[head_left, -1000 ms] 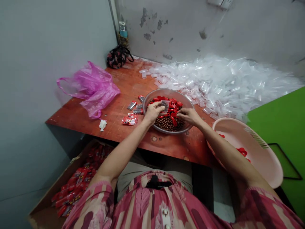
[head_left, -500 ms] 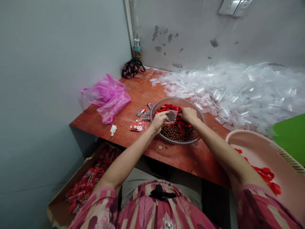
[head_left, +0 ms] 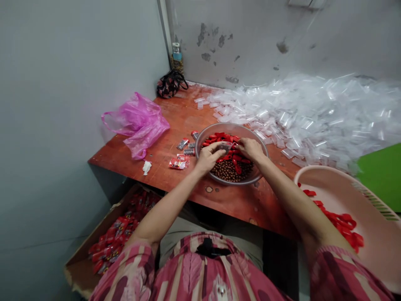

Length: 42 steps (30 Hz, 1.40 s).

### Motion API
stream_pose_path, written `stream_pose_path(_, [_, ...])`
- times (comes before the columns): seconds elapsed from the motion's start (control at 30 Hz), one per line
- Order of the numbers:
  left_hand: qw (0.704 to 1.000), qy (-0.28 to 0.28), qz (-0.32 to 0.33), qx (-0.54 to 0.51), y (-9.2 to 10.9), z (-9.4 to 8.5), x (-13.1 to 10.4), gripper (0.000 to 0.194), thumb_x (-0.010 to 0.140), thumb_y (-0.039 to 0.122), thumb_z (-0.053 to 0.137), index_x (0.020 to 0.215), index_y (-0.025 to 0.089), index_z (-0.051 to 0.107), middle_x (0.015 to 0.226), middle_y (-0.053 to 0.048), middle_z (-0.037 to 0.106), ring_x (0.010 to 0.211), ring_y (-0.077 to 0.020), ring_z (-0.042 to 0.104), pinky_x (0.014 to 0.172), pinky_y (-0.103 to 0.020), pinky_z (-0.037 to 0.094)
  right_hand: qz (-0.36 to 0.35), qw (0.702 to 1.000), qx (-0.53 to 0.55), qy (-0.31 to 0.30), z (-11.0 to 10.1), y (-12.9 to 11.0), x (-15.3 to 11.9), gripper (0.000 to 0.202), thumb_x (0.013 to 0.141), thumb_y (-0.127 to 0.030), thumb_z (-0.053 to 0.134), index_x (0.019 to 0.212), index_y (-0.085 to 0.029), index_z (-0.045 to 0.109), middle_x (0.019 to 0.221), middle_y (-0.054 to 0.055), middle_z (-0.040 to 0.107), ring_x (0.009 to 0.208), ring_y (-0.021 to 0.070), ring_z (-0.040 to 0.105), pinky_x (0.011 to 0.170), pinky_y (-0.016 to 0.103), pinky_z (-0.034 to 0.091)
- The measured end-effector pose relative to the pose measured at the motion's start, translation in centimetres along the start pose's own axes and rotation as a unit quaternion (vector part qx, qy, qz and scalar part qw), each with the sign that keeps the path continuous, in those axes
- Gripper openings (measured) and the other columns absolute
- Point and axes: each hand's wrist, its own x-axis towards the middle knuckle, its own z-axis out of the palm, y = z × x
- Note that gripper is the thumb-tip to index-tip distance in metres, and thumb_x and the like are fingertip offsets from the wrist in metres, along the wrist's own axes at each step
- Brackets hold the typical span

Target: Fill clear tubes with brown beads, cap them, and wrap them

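Observation:
Over a grey metal bowl (head_left: 200, 138), my left hand (head_left: 209, 158) pinches a small clear packet (head_left: 224, 146) with dark beads inside. My right hand (head_left: 250, 149) is at the packet's right end, its fingers closed on a red piece (head_left: 234, 145). Brown beads (head_left: 230, 171) fill the lower part of the bowl, with red plastic pieces (head_left: 238, 166) heaped on top of them. Left of the bowl, several small filled packets (head_left: 182, 144) lie on the table, near flat red printed packets (head_left: 179, 162).
A large heap of clear plastic sleeves (head_left: 300, 113) covers the back right of the table (head_left: 181, 113). A pink bag (head_left: 139, 121) lies at left. A pink basket (head_left: 332, 175) holds red pieces at right. Below left is a cardboard box (head_left: 84, 251) of red packets.
The clear packet has tilted flatter in my left hand. My right hand has come up to the packet with a red piece. The whole view has shifted slightly.

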Motion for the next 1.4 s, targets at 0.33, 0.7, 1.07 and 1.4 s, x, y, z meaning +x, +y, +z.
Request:
stream_pose_path(0.33, [0.995, -0.023, -0.053, -0.076, 0.2, 0.2, 0.0, 0.038, 0.07, 0.03, 0.072, 0.105, 0.016, 0.069, 0.107, -0.007, 0.071, 0.1, -0.0219, 0.064, 0.095, -0.039, 0.048, -0.01, 0.999, -0.04, 0.022, 0.2, -0.1, 0.5, 0.033, 0.09, -0.033, 0.043, 0.111, -0.023, 0.067, 0.112, 0.01, 0.07, 0.098, 0.0269, 0.065, 0.076, 0.033, 0.046])
stream_pose_path(0.7, [0.958, -0.029, -0.183, -0.219, 2.0, 0.0, 0.3, 0.029, 0.07, 0.022, 0.059, 0.095, 0.013, 0.07, 0.093, -0.009, 0.074, 0.082, -0.0177, 0.069, 0.083, -0.037, 0.054, -0.087, 0.993, -0.068, 0.043, 0.4, -0.4, 0.9, 0.029, 0.088, -0.027, 0.047, 0.108, -0.017, 0.066, 0.107, 0.016, 0.068, 0.097, 0.0276, 0.063, 0.08, 0.036, 0.046])
stream_pose_path(1.07, [0.974, -0.032, -0.156, -0.163, 1.7, 0.3, -0.1, 0.044, 0.063, 0.041, 0.078, 0.098, 0.015, 0.07, 0.1, -0.009, 0.073, 0.091, -0.0215, 0.068, 0.086, -0.041, 0.053, -0.138, 0.98, 0.105, 0.099, -1.4, 1.2, -2.4, 0.029, 0.086, -0.023, 0.048, 0.109, -0.016, 0.064, 0.107, 0.013, 0.066, 0.096, 0.0249, 0.06, 0.084, 0.037, 0.044])
stream_pose_path(1.4, [0.991, -0.027, -0.071, -0.109, -0.1, 0.2, 0.2, 0.046, 0.061, 0.026, 0.078, 0.104, 0.014, 0.069, 0.107, -0.009, 0.071, 0.102, -0.0239, 0.064, 0.097, -0.043, 0.047, -0.295, 0.942, -0.045, -0.152, -0.3, -4.3, -3.5, 0.032, 0.079, -0.017, 0.058, 0.11, -0.016, 0.066, 0.106, 0.011, 0.071, 0.09, 0.0213, 0.064, 0.076, 0.027, 0.045])
